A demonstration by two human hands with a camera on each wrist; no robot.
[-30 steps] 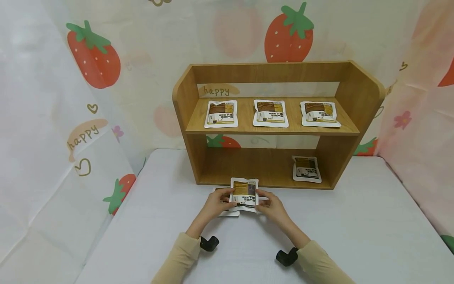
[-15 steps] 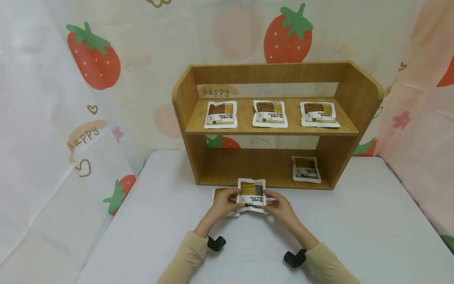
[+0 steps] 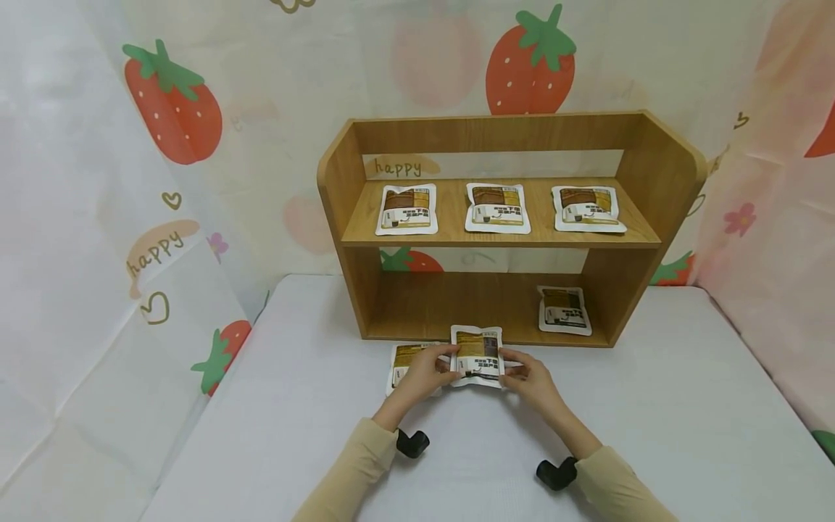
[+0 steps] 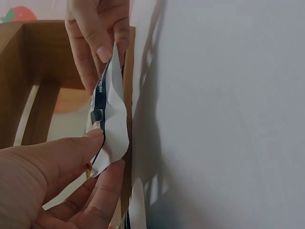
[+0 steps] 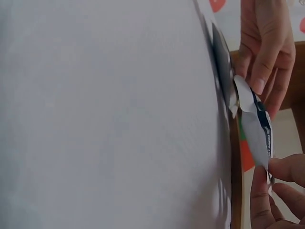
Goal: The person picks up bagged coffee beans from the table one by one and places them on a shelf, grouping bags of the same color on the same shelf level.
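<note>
A white pouch [image 3: 478,355] with a brown and gold printed label is held between both hands, in front of the shelf's lower front edge. My left hand [image 3: 424,371] pinches its left side, thumb in front and fingers behind. My right hand [image 3: 531,380] pinches the right side the same way. In the left wrist view the pouch [image 4: 112,114] appears edge-on, its bottom seam facing the camera. Another pouch [image 3: 401,362] of the same kind lies on the table, partly covered by the left hand. The right wrist view shows the held pouch [image 5: 257,129] above the table.
A two-tier wooden shelf [image 3: 496,244] stands at the back of the white table [image 3: 704,406]. Three similar pouches, one of them the middle pouch [image 3: 498,208], lie on the upper tier. A single pouch [image 3: 564,310] is at the right of the lower tier.
Both hands have carried the held pouch to the right along the shelf's front. More of the pouch lying on the table shows now.
</note>
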